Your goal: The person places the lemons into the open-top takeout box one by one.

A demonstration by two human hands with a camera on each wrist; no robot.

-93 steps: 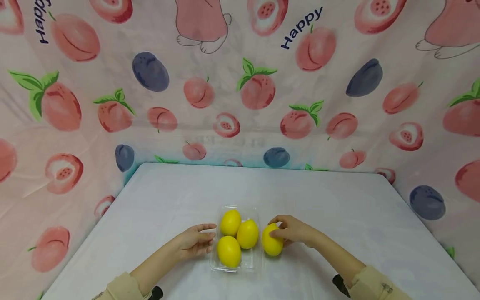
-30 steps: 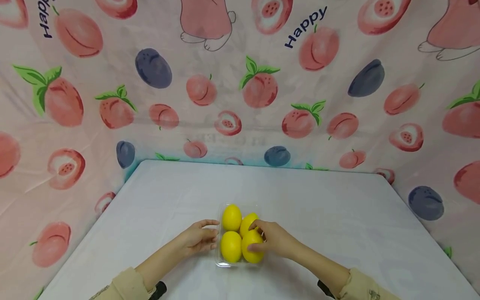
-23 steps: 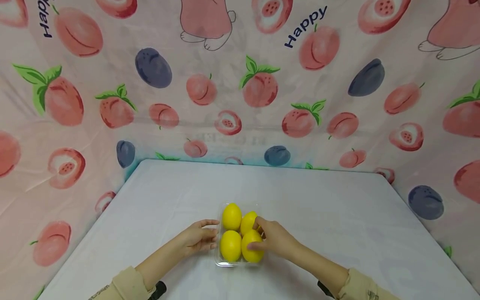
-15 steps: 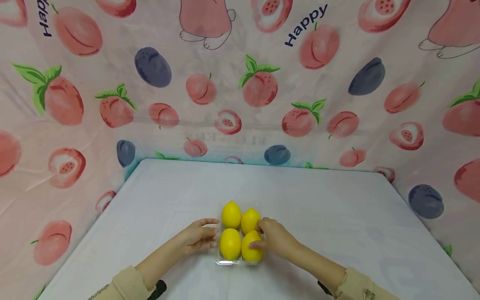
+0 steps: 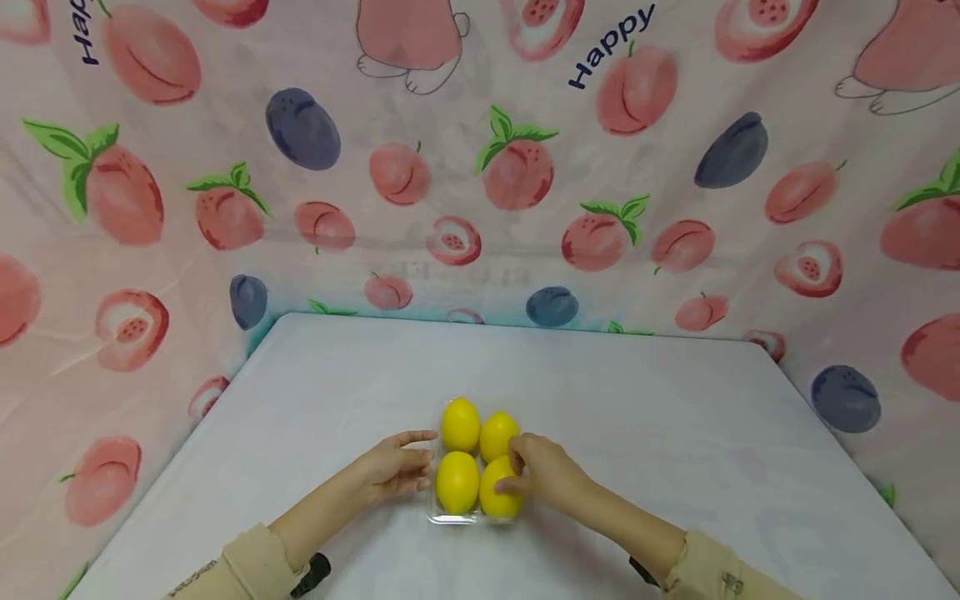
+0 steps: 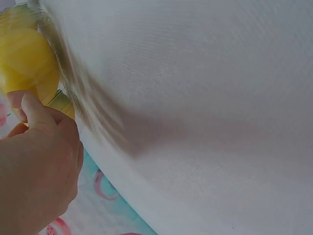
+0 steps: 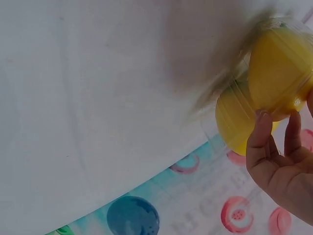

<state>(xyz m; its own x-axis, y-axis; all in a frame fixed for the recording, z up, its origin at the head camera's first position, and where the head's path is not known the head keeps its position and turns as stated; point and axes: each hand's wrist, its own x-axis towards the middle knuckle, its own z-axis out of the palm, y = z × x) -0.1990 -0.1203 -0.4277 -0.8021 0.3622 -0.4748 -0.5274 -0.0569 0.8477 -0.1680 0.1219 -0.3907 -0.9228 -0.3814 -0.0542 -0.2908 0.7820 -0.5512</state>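
Observation:
A clear plastic tray (image 5: 452, 520) stands on the table with lemons filling it in two rows. The front-right lemon (image 5: 495, 502) lies under my right hand (image 5: 551, 477), thumb on its top and bent fingers at its right side by the tray wall. Beside it are the front-left lemon (image 5: 457, 483), the back-left lemon (image 5: 461, 425) and the back-right lemon (image 5: 499, 435). My left hand (image 5: 392, 468) is at the tray's left wall, fingers loosely extended toward it. In the left wrist view, its fingertips (image 6: 19, 98) meet the tray side near a lemon (image 6: 29, 61).
The white-covered table (image 5: 637, 400) extends around the tray. A peach-printed cloth (image 5: 420, 167) hangs behind and at both sides. A dark wrist device (image 5: 311, 573) shows at my left sleeve.
The lemon that my right hand held right of the tray now sits in its front-right spot. The lemons inside have shifted into two rows. Lately, my right fingers drew back from the back-right lemon.

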